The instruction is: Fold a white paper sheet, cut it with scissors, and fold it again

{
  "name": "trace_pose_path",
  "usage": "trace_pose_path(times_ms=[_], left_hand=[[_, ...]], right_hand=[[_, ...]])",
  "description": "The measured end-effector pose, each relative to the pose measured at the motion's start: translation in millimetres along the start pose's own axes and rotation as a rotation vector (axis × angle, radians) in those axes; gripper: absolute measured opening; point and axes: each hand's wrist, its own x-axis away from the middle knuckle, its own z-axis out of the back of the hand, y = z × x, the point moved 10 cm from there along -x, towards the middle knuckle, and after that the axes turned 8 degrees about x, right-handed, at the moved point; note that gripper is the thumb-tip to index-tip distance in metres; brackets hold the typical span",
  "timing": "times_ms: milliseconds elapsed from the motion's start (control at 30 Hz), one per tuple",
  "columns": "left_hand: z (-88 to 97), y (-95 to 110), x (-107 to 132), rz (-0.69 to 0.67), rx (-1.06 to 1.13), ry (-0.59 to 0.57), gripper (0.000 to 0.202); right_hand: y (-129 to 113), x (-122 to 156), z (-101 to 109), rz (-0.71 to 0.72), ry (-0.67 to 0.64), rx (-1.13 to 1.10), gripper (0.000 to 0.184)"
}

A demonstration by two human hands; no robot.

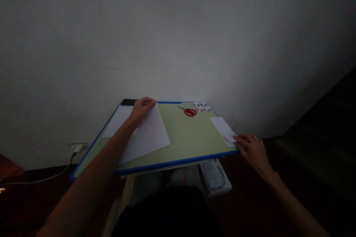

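My left hand (142,109) pinches the far corner of a white paper sheet (148,137) and holds it lifted off a small green table (189,137) with a blue rim. Under it lies another white sheet (118,120) at the table's left. At the table's right front corner my right hand (251,150) rests with spread fingers, its fingertips touching a folded white paper (224,130). Red-handled scissors (189,111) lie near the table's far edge. Beside them lies a small pile of cut white paper pieces (203,106).
A dark flat object (128,102) sits at the table's far left corner. A plain white wall rises right behind the table. A white plug and cable (75,150) run along the floor at the left. The table's pale frame (214,176) shows under the front edge.
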Motion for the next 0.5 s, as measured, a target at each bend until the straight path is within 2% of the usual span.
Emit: trace_pose_path(times_ms=[267,500], left_hand=[[0.4,-2,-2,0.010,-0.004,0.009,0.030],[-0.2,0,-1,0.007,-0.008,-0.001,0.034]], right_hand=[[-4,5,4,-0.017,-0.017,-0.056,0.036],[13,-2,-6,-0.226,-0.007,-0.178,0.044]])
